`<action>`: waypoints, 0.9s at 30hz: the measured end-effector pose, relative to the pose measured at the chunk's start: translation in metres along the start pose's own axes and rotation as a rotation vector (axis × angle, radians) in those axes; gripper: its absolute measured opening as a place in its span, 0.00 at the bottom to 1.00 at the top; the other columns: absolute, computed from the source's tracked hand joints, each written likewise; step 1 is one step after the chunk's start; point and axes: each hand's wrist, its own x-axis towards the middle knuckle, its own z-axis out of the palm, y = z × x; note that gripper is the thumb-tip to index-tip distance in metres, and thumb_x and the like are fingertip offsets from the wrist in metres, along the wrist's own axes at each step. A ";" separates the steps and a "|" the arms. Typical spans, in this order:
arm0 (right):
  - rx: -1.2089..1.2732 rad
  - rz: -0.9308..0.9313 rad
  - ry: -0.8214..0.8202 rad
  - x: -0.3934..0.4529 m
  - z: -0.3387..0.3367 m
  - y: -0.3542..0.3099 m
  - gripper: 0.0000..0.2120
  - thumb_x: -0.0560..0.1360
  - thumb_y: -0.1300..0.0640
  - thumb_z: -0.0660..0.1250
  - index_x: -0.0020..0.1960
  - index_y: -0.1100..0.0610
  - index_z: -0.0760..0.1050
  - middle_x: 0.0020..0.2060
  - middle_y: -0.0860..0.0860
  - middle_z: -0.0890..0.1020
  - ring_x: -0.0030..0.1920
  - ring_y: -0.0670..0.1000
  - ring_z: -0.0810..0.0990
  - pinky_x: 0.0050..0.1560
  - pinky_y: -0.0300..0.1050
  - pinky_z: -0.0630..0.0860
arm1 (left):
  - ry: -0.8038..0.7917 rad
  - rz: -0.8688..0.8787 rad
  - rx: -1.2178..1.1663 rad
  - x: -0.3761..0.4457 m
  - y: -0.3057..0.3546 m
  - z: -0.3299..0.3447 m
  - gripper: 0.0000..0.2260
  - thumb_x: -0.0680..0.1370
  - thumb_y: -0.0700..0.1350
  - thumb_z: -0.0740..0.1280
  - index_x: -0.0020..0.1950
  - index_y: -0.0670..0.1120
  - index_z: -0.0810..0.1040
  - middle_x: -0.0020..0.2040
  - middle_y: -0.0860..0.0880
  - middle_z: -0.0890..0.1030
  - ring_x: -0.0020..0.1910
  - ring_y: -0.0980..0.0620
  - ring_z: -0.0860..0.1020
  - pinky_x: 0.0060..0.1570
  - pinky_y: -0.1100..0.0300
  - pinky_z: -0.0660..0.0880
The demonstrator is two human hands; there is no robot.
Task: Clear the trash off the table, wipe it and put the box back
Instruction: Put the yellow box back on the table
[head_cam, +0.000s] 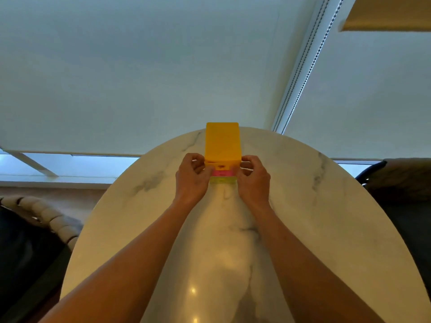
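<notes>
A yellow box with a pink and a pale green layer at its base stands on the round white marble table, toward the far edge. My left hand grips the box's near left corner with curled fingers. My right hand grips its near right corner the same way. Both forearms reach across the table from the bottom of the view. No trash or cloth shows on the table.
A cushioned chair back stands at the left of the table and a dark chair at the right. White roller blinds with a bead chain hang behind the table.
</notes>
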 end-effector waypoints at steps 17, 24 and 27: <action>0.018 -0.044 -0.202 0.048 0.029 0.010 0.31 0.72 0.61 0.63 0.75 0.54 0.62 0.68 0.52 0.73 0.66 0.50 0.72 0.67 0.44 0.70 | 0.208 -0.156 -0.056 0.070 0.028 0.042 0.14 0.75 0.50 0.70 0.57 0.49 0.73 0.52 0.51 0.78 0.48 0.54 0.78 0.47 0.61 0.74; -0.074 -0.046 -0.346 0.054 0.023 0.013 0.36 0.75 0.62 0.65 0.78 0.51 0.52 0.74 0.49 0.63 0.72 0.48 0.64 0.61 0.31 0.59 | 0.220 -0.195 -0.057 0.078 0.031 0.043 0.15 0.75 0.51 0.70 0.59 0.49 0.73 0.53 0.51 0.78 0.50 0.53 0.77 0.48 0.60 0.73; -0.087 -0.043 -0.378 0.058 0.021 0.010 0.37 0.75 0.63 0.65 0.78 0.52 0.51 0.75 0.50 0.62 0.72 0.50 0.63 0.63 0.33 0.59 | 0.218 -0.200 -0.055 0.079 0.033 0.043 0.16 0.75 0.51 0.70 0.60 0.49 0.73 0.56 0.49 0.79 0.50 0.53 0.77 0.48 0.60 0.74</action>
